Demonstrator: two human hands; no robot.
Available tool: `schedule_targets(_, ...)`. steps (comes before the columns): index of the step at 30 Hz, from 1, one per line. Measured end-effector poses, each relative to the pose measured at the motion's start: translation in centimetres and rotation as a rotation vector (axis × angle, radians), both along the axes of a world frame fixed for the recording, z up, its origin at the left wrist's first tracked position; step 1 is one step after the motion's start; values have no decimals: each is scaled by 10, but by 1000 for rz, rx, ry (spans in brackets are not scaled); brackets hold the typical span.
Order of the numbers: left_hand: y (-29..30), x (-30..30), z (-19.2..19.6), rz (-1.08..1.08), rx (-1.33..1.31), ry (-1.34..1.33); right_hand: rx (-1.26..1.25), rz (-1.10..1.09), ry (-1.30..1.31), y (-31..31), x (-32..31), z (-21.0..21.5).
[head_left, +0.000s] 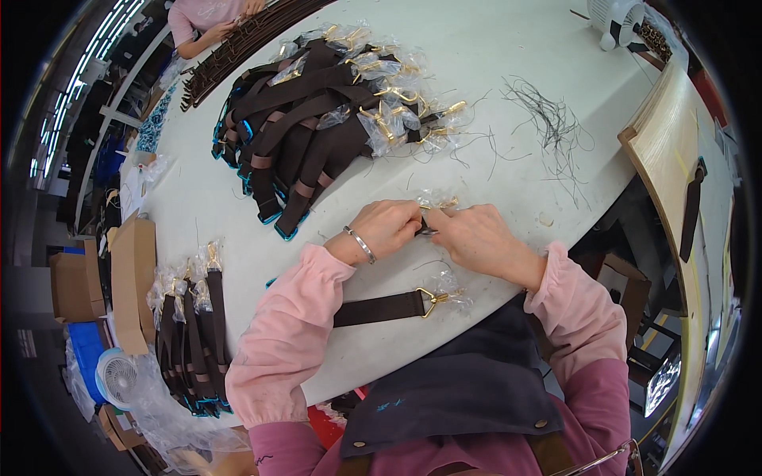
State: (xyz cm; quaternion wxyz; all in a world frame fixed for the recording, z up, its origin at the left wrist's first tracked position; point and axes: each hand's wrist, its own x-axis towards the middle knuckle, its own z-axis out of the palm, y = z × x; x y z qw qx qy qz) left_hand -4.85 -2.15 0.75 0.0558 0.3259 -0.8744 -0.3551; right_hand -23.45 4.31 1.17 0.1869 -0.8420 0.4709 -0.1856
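Observation:
My left hand (386,228) and my right hand (479,239) meet above the white table, fingertips pinched together on the end of a dark brown strap (421,230). At that end a gold metal clasp in clear plastic (441,201) pokes out beyond my fingers. Most of this strap is hidden behind my hands and left sleeve. Closer to me lies another dark strap (381,309), with a gold triangular ring (429,303) and a plastic-wrapped clasp at its right end. Its left end passes under my left forearm.
A large pile of dark straps (305,111) with gold clasps and blue-edged buckles covers the far left. A smaller bundle (194,341) hangs at the left edge. Loose threads (548,127) lie at the far right, near a white fan (615,20). A person's arm (210,36) shows across the table.

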Motion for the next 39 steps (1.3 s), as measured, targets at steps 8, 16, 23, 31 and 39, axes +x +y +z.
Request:
schedule_targets(8,-13,2,0,305,371,283,71,-61,-68,-2,-4,7)
schedule_targets(16,1,71,22,259,-118,-50,-11,-183,35,-24,-18,-16)
schedule_targets(23,40,147,39,251,78,-502,379,-129,-378,-13,-13,14)
schedule_targets(31,121,179,25,249,-273,-461,392,-40,-202,30,-8,3)
schedule_targets(39,111,212,54,572,-6,-279,577,-158,-677,7,-15,-25)
